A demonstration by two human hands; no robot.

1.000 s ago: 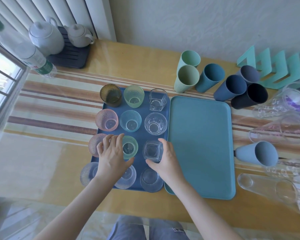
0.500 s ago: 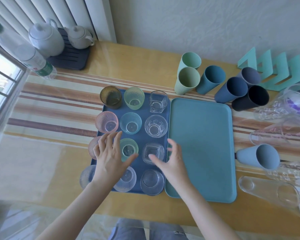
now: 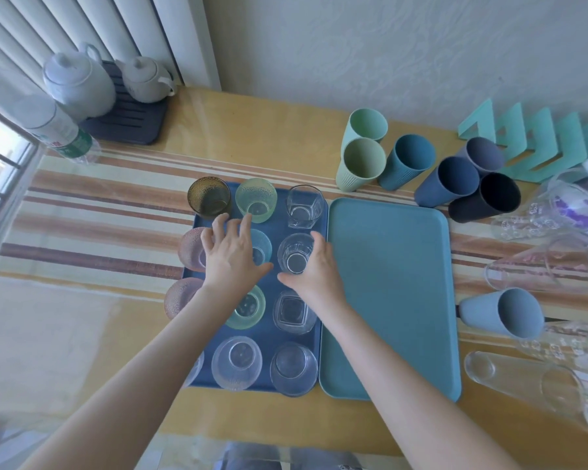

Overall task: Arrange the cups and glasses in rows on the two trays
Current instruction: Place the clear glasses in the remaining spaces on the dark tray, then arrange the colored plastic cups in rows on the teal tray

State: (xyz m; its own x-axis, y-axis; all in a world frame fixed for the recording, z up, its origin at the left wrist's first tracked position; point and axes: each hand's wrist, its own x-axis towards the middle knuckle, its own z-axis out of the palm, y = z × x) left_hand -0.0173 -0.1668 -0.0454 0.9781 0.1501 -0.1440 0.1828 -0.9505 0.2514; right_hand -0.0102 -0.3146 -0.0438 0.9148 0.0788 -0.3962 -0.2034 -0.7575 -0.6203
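Observation:
A dark blue tray (image 3: 279,218) holds several short glasses in rows of three: clear, green, pink and smoky ones. Beside it on the right lies a light teal tray (image 3: 387,283) with nothing on it. My left hand (image 3: 233,254) hovers with fingers spread over the second row, above a blue glass (image 3: 263,247) and a pink glass (image 3: 190,249). My right hand (image 3: 316,269) curls around the near right side of a clear round glass (image 3: 294,251) in that row. Several tall coloured cups (image 3: 406,162) lie on their sides beyond the teal tray.
A grey-blue cup (image 3: 504,312) and several clear tall glasses (image 3: 540,266) lie at the right. Two white teapots (image 3: 78,81) on a dark mat and a plastic bottle (image 3: 48,120) stand at the back left. Teal zigzag pieces (image 3: 537,140) sit back right.
Both hands have moved away from me, from the third row of glasses up to the second row. The right hand now cups the clear round glass.

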